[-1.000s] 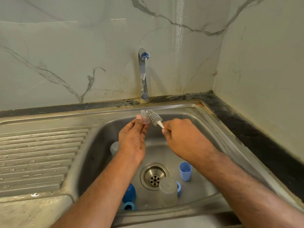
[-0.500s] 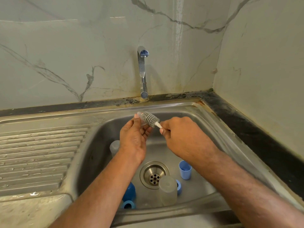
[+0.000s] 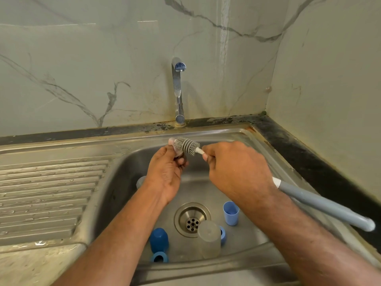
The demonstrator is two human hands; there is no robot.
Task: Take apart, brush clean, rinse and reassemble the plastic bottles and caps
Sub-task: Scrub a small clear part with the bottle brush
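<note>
Since the earlier frame my brush head (image 3: 186, 145) has slid further over the small clear piece (image 3: 172, 143), which I now barely make out above my left hand (image 3: 165, 174), its fingers curled round it. My right hand (image 3: 237, 172) grips the brush stem, hiding it, the grey handle (image 3: 321, 203) jutting out behind; bottles and caps lie in the sink (image 3: 127, 162) below.

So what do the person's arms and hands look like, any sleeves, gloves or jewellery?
Both forearms are bare as far as the picture shows, with no sleeves in view. The left hand and right hand wear no gloves, and no rings, watch or bracelets show.
</note>
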